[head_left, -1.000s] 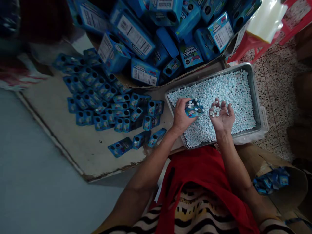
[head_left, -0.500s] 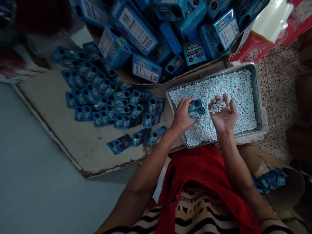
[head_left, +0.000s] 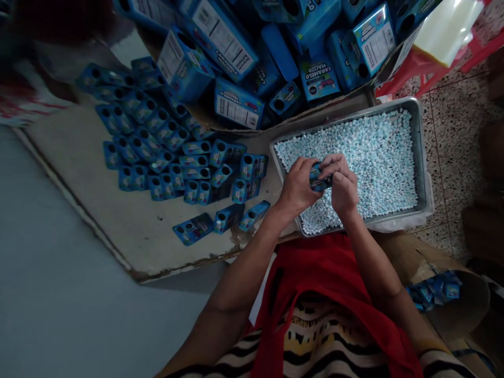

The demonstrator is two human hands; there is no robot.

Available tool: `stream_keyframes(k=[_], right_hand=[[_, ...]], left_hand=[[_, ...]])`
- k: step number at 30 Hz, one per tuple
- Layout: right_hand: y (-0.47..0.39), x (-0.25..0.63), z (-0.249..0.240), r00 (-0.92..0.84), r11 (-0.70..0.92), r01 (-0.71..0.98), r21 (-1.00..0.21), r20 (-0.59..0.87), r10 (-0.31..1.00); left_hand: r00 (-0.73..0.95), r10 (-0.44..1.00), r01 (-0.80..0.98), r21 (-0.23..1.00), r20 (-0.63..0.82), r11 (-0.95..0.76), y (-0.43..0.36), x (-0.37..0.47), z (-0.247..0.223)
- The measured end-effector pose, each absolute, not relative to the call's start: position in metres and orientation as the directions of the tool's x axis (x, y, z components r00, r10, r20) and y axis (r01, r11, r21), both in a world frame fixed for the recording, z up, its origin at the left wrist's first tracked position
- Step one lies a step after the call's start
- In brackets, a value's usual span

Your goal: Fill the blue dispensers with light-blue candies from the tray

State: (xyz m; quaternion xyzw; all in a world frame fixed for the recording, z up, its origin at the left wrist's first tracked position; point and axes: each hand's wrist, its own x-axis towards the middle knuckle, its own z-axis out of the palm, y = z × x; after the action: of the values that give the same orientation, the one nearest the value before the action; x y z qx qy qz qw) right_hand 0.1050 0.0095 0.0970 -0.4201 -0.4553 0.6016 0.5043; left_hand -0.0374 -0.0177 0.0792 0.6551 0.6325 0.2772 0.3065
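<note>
Over the metal tray (head_left: 423, 163) of small white and pale-blue candies (head_left: 384, 168), my left hand (head_left: 296, 185) grips a pair of small blue candy boxes (head_left: 318, 184) side by side, their open ends facing my right hand. My right hand (head_left: 345, 185) is turned over, with its curled fingers laid over the ends of those boxes. Any candies inside that hand are hidden by the fingers and thumb. Left of the tray, many small blue boxes (head_left: 197, 192) with round holes stand in rows on the board.
A cardboard carton (head_left: 275, 128) heaped with larger blue boxes (head_left: 235, 102) stands behind the tray. The pale board (head_left: 151, 247) has a worn front edge. At lower right, a brown carton (head_left: 468, 310) holds more blue boxes. Red plastic furniture (head_left: 405, 73) stands at upper right.
My right hand has moved left from palm-up, with a heap of candies showing, to turned over against the boxes. My left hand stays on the boxes, almost in the same place.
</note>
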Motion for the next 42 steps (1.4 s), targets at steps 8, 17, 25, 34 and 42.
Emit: stream_keyframes(k=[8,17,25,34,42], right_hand=[[-0.009,0.135,0.102,-0.147,-0.072,-0.272,-0.96,-0.032,0.989],[-0.029,0.112,0.044,-0.574,0.132,0.473,-0.871,-0.191,0.796],[-0.052,0.106,0.04,-0.485,0.197,0.685,-0.702,-0.237,0.842],[-0.077,0.101,0.041,-0.347,-0.028,0.704,-0.71,-0.377,0.859],[-0.085,0.174,0.056,0.046,-0.443,0.668,-0.598,-0.561,0.827]], left_hand=[[-0.082,0.994,0.616,0.781,-0.066,0.103,-0.03,-0.044,0.081],[-0.338,0.941,0.579,0.791,0.01,0.199,-0.097,-0.081,0.081],[-0.397,0.917,0.493,0.837,-0.027,0.238,-0.111,-0.069,0.069],[-0.233,0.954,0.4,0.876,-0.187,0.27,-0.121,-0.089,0.054],[-0.207,0.965,0.284,0.934,-0.161,0.217,-0.091,-0.068,0.023]])
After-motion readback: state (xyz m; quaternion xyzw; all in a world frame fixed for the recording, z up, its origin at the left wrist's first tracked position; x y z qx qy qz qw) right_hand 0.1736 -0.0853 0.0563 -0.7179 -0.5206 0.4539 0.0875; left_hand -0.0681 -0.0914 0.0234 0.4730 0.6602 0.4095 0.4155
